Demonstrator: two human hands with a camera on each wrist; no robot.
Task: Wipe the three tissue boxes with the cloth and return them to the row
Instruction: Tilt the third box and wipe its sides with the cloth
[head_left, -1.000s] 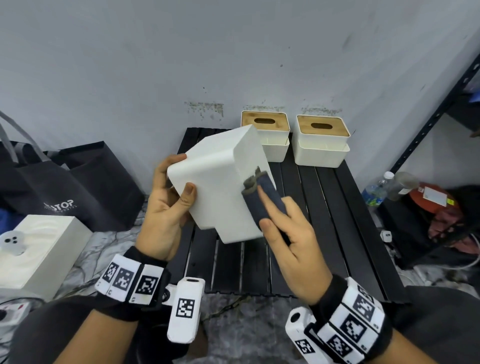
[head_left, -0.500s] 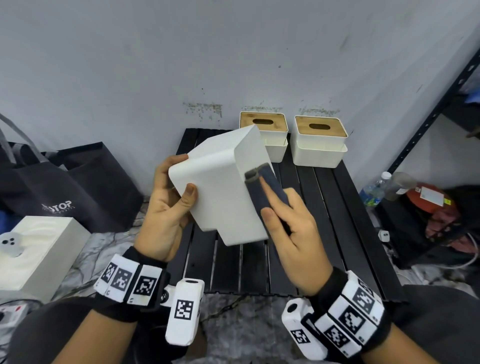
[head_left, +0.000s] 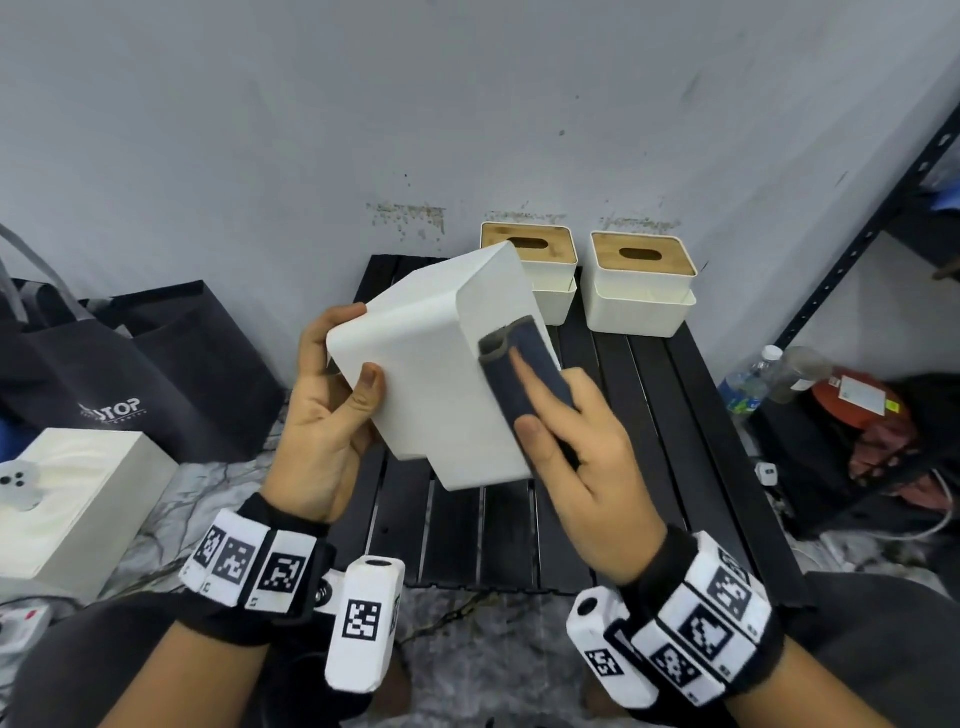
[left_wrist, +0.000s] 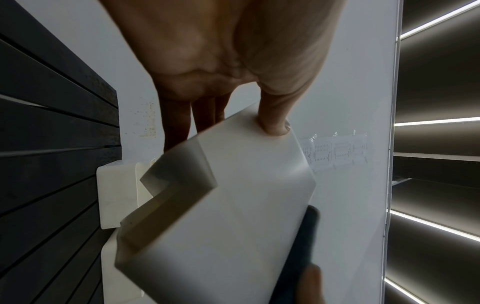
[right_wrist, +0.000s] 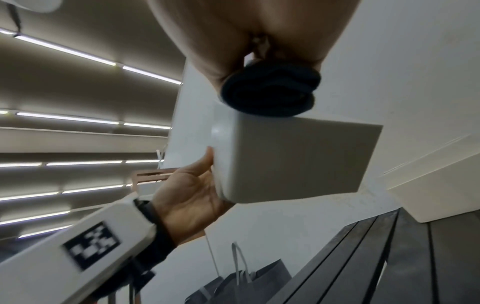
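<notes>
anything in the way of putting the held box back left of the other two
Nothing visible: the table left of the middle box shows only bare slats, though the held box hides part of that spot.

left hand (head_left: 322, 415), right hand (head_left: 592, 478): bare | black wristbands (head_left: 283, 512), white blocks (head_left: 249, 564) printed with square codes | white camera pods (head_left: 363, 623)

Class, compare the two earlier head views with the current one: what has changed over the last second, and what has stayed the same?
The right hand has slid the dark cloth slightly up the side of the held tissue box, toward its far edge, and the cloth's bunched tip has flattened. The left hand keeps the same grip on the box. The centre box and right box have not moved.
</notes>
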